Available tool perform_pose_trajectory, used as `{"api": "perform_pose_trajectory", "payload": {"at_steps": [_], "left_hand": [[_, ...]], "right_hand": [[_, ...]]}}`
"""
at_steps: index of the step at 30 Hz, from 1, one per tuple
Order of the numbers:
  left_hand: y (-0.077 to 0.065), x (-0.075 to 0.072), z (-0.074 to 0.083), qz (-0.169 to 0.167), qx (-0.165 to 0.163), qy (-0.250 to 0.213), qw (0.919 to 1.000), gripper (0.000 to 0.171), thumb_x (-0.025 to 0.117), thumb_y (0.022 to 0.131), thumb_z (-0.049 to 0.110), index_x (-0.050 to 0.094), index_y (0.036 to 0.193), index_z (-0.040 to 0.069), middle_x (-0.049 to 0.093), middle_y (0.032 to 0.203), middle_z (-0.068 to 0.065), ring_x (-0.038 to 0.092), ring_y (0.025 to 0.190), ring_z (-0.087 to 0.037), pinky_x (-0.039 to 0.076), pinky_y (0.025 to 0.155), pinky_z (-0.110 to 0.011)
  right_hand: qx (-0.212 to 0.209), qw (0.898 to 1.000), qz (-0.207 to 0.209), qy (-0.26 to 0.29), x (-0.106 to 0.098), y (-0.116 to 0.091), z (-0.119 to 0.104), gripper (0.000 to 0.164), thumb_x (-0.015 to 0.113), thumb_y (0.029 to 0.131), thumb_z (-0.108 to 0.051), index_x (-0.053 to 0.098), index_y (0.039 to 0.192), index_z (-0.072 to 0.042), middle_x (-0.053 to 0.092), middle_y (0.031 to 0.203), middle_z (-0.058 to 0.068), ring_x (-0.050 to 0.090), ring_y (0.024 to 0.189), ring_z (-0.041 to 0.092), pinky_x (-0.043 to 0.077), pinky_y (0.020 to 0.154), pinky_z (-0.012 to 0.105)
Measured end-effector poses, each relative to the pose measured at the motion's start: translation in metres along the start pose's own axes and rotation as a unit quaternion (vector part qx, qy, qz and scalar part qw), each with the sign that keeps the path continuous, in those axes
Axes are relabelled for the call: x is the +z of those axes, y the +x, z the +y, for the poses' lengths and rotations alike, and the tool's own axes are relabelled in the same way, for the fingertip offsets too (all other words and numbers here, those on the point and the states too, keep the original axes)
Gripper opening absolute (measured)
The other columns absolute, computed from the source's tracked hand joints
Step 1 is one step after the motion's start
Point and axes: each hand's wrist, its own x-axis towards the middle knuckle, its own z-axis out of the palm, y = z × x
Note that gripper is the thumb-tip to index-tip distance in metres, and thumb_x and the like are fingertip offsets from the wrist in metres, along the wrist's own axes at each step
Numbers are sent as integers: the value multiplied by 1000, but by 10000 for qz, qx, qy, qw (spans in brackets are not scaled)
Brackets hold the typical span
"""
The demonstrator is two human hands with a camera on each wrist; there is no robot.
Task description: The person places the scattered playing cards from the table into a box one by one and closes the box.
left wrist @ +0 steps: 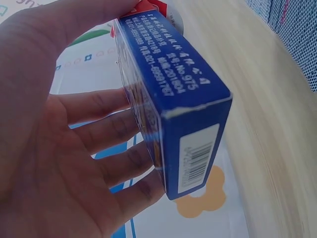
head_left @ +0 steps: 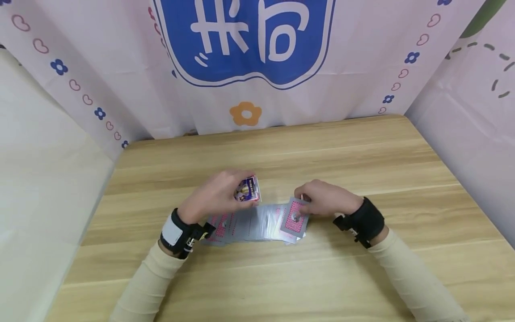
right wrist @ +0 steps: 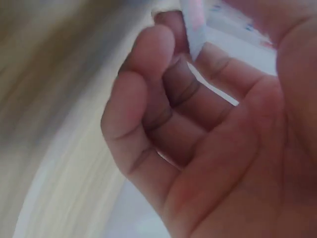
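While my left hand grips a blue cardboard box, my right hand pinches a pink-backed card rightmost along a sideways silvery card row.

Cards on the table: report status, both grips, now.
Left grip holding card box. Right grip pinching a patterned card. Other cards spread in an overlapping row on the table. No obstruction seen.

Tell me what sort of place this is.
Probably an indoor tabletop workspace screened off with cloth: a wood-grain table, a printed cloth behind it, and playing cards spread in a row.
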Motion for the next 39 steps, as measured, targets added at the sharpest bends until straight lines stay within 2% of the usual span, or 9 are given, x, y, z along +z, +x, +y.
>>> {"api": "perform_pose_trajectory", "payload": {"at_steps": [3, 8, 11, 19, 25, 29, 32, 36, 39], "left_hand": [[0, 1, 1, 2, 12, -26, 10000, 69, 84, 88, 44, 62, 141, 5, 74, 109, -4, 67, 89, -9, 58, 75, -28], [-1, 1, 3, -42, 67, -62, 9999, 67, 84, 88, 44, 63, 140, 6, 75, 107, -2, 67, 87, -8, 57, 74, -26], [0, 1, 5, -80, 136, -109, 9998, 65, 83, 89, 43, 63, 139, 7, 75, 111, -3, 67, 89, -8, 57, 76, -26], [0, 4, 12, 56, 198, -126, 9997, 61, 82, 90, 45, 65, 135, 8, 73, 103, 2, 63, 81, -6, 53, 68, -22], [0, 6, 20, 396, 394, 16, 9984, 63, 85, 87, 44, 67, 133, 5, 75, 104, -1, 64, 79, -6, 52, 66, -22], [-1, 8, 27, 599, 673, 154, 9958, 63, 87, 85, 44, 69, 130, 3, 77, 111, -6, 69, 86, -9, 57, 71, -24], [-3, 8, 30, 678, 717, 218, 9949, 67, 88, 84, 43, 69, 132, 1, 78, 115, -10, 72, 90, -12, 60, 73, -27], [-4, 7, 30, 652, 694, 134, 9954, 67, 86, 85, 44, 67, 134, 1, 78, 115, -11, 72, 90, -12, 59, 72, -26], [-3, 6, 27, 617, 601, 66, 9963, 65, 84, 88, 43, 66, 135, 1, 78, 106, -8, 69, 81, -8, 56, 66, -22]], "right_hand": [[-204, 9943, 315, 1000, -10, -5, -3, 10, 67, 101, -11, 67, 91, -10, 62, 76, -3, 55, 67, 9, 47, 61, 23], [156, 9581, 1088, 2643, -20, -8, -13, 12, 61, 106, -13, 66, 109, -3, 77, 95, 9, 68, 75, 17, 59, 69, 32], [290, 9453, 1397, 2935, -17, -5, -18, 12, 62, 106, -13, 66, 110, -2, 78, 95, 10, 68, 74, 20, 60, 70, 34], [183, 9309, 2063, 3010, -1, 2, -28, 10, 68, 101, -10, 69, 101, 0, 80, 84, 11, 75, 74, 37, 59, 64, 31], [-86, 9379, 2477, 2427, 21, 5, -50, 9, 69, 100, -11, 72, 94, -4, 75, 71, 11, 70, 60, 22, 53, 55, 26], [-240, 9491, 2112, 2325, 28, 5, -62, 22, 58, 106, -12, 78, 114, -5, 79, 86, 13, 72, 67, 26, 51, 53, 25], [-205, 9537, 1765, 2426, 28, 4, -63, 31, 54, 108, -13, 72, 130, -2, 80, 103, 15, 76, 83, 29, 61, 66, 31], [-21, 9595, 1491, 2389, 23, 5, -57, 33, 57, 108, -23, 71, 132, -5, 79, 112, 11, 76, 96, 21, 62, 85, 33], [169, 9662, 1451, 2125, 16, 4, -49, 30, 59, 108, -28, 74, 124, -7, 78, 105, 11, 75, 90, 22, 60, 80, 34]]}}
